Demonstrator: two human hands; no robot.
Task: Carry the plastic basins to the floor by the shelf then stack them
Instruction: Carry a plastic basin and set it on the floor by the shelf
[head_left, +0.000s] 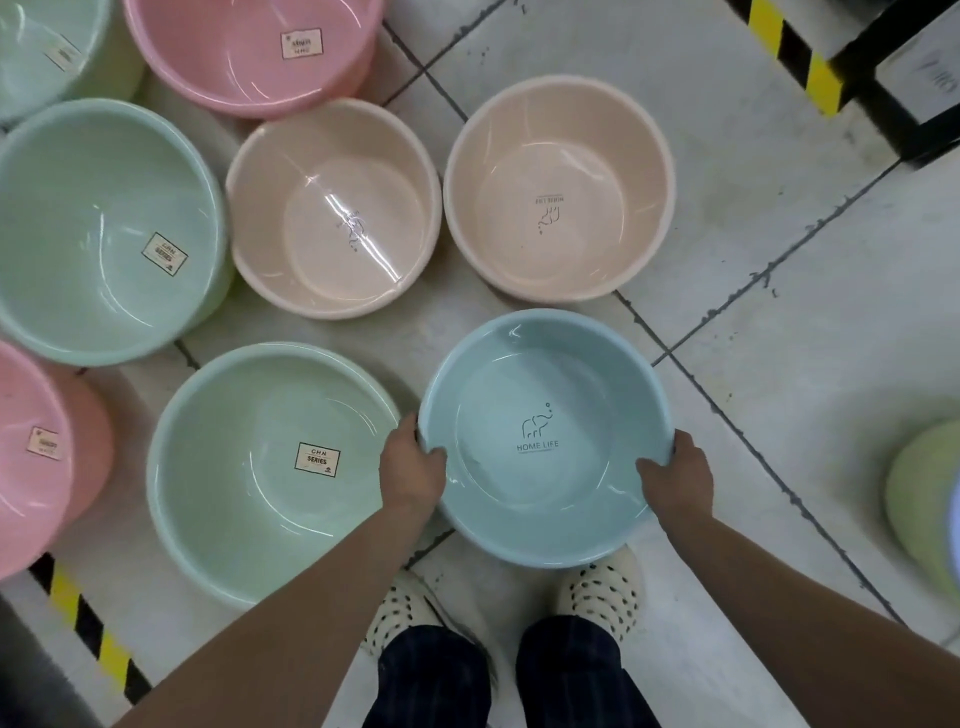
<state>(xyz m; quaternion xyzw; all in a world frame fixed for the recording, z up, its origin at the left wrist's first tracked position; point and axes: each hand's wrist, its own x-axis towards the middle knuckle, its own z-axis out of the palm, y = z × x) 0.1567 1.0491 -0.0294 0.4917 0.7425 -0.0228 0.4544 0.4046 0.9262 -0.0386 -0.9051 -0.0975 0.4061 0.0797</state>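
I hold the blue basin (543, 439) by its rim, my left hand (412, 470) clamped on the left edge and my right hand (675, 480) on the right, fingers curled over the lip. It hangs above the tiled floor (779, 260), just over my shoes (602, 587). A green basin (270, 467) sits on the floor beside it, two beige basins (558, 192) beyond, pink ones (254, 52) further left.

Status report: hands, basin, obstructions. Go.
Left hand and right hand both gripping round light blue plastic basin by its rim. Round pale green plastic basin close on its left. Floor ahead bare.
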